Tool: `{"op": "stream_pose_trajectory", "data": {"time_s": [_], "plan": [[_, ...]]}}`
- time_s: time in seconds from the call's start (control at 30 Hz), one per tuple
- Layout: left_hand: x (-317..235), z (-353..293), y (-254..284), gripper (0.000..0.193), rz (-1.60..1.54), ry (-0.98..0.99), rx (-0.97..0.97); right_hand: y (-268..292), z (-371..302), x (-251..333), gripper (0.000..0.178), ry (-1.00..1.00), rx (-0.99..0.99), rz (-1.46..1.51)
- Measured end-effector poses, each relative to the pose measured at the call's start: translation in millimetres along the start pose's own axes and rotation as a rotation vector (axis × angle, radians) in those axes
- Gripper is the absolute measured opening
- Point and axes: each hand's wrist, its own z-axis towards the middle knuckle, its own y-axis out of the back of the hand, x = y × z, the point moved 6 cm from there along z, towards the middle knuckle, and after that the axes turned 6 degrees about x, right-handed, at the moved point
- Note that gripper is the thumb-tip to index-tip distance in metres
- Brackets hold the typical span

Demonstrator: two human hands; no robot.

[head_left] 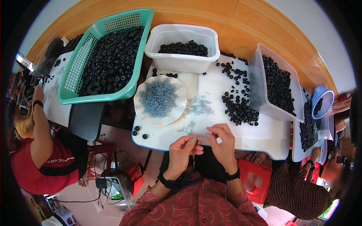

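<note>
The left hand's (180, 155) thumb and forefinger meet, the right hand's (225, 148) fingers curl nearby; whether either grips anything I cannot tell. A light fingertip pinch would likely suit the tiny translucent blue-grey pieces (158, 98), heaped on the round white wavy-rimmed plate (182, 98) and loosely scattered right of it.
</note>
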Motion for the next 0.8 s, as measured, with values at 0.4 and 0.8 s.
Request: {"op": "stream_pose_trajectory", "data": {"time_s": [0.4,0.8], "plan": [[-4,-3,10,0.022,-0.083,-0.018,0.018,-7,7,-15,0.014,-0.008,-0.062,-0.234],[-10,-2,3,0.027,-0.117,-0.106,0.088,-13,13,-2,0.013,-0.041,0.061,-0.365]]}}
